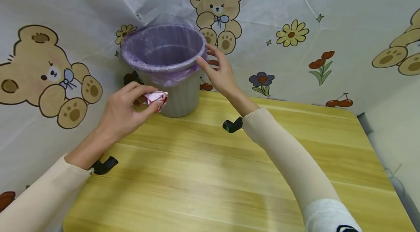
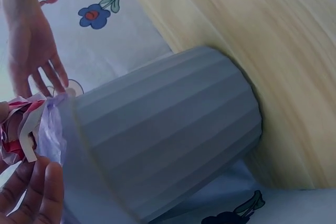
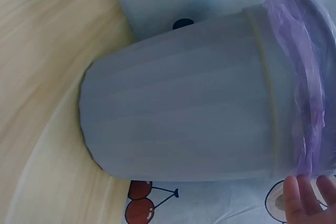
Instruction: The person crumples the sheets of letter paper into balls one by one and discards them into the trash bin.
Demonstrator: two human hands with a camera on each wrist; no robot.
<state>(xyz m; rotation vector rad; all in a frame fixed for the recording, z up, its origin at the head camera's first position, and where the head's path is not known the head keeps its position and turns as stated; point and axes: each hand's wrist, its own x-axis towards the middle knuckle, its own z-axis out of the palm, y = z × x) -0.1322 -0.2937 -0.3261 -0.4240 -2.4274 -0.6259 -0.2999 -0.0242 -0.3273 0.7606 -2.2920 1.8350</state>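
In the head view, a grey ribbed trash can (image 1: pixel 183 101) stands upright, lined with a purple plastic bag (image 1: pixel 168 78) folded over its rim. My left hand (image 1: pixel 123 106) pinches a crumpled red and white wrapper (image 1: pixel 156 97) between thumb and fingers, in front of the can and below its rim. The left wrist view shows the wrapper (image 2: pixel 22 129) close up, overlapping the bag's edge. My right hand (image 1: pixel 220 73) touches the can's right side at the rim, thumb and fingers spread and fairly straight. Its fingertips (image 3: pixel 304 187) lie against the bag in the right wrist view.
Beneath the can is a wood-grain table (image 1: pixel 197 173), its right edge slanting toward the front. A white cloth (image 1: pixel 272 2) printed with bears and flowers hangs behind and to the left, close to the can. Black wrist-worn pieces (image 1: pixel 232 125) show at both forearms.
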